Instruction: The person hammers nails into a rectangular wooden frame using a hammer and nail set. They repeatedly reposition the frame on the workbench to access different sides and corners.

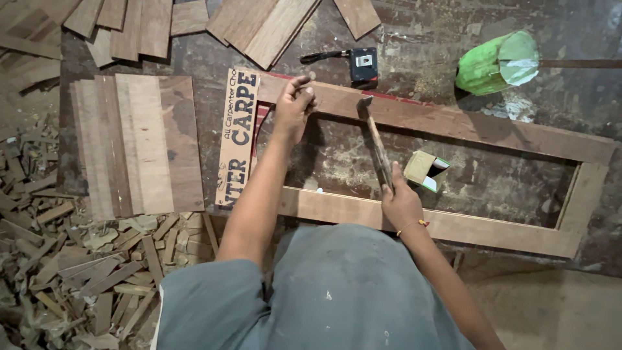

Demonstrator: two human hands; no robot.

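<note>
The long rectangular wooden frame (pixel 447 123) lies flat on the stained counter (pixel 402 26), so its far rail takes a blow from above; the left hand (pixel 295 104) rests on that rail near the corner, fingertips pinched shut as if steadying something too small to make out. The right hand (pixel 402 204) has a closed grip low on the handle of a hammer (pixel 378 146), whose head sits just above the rail beside those fingertips. A small open box (pixel 426 170) lies inside the frame within reach, a tape measure (pixel 363 63) beyond the rail, veneer strips (pixel 136 139) to the left.
</note>
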